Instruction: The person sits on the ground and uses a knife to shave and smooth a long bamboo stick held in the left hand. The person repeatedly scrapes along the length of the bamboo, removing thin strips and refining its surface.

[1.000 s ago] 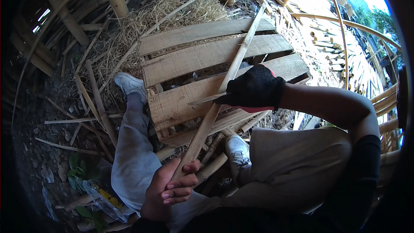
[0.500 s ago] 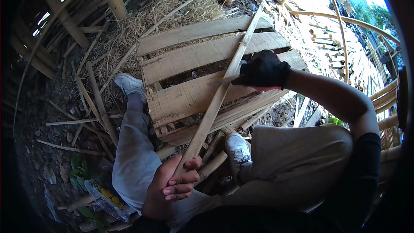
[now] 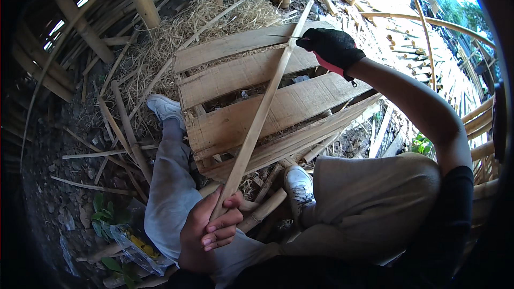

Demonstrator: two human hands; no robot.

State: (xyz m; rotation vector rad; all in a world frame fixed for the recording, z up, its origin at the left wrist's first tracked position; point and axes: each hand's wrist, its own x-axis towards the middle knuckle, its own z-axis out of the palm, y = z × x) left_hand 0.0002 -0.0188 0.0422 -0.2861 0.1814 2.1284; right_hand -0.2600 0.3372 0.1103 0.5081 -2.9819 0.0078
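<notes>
My bare left hand (image 3: 210, 231) is wrapped round the near end of a long, pale bamboo strip (image 3: 259, 120). The strip slants up and away across a slatted wooden crate (image 3: 235, 88). My right hand (image 3: 333, 49), in a black and red glove, is closed round a knife whose handle is mostly hidden. Edge-on, the thin knife blade (image 3: 279, 36) crosses the strip near its far end.
Dry straw (image 3: 230, 18) lies behind the crate, near upright bamboo posts (image 3: 140, 0). Loose sticks (image 3: 128, 128) litter the ground at left. A plastic bag (image 3: 140, 249) lies by my left leg, and cut bamboo pieces (image 3: 262, 211) sit between my feet.
My right hand has moved up and away along the strip with the knife, from the middle of the crate to near the strip's far end. My left hand keeps its grip.
</notes>
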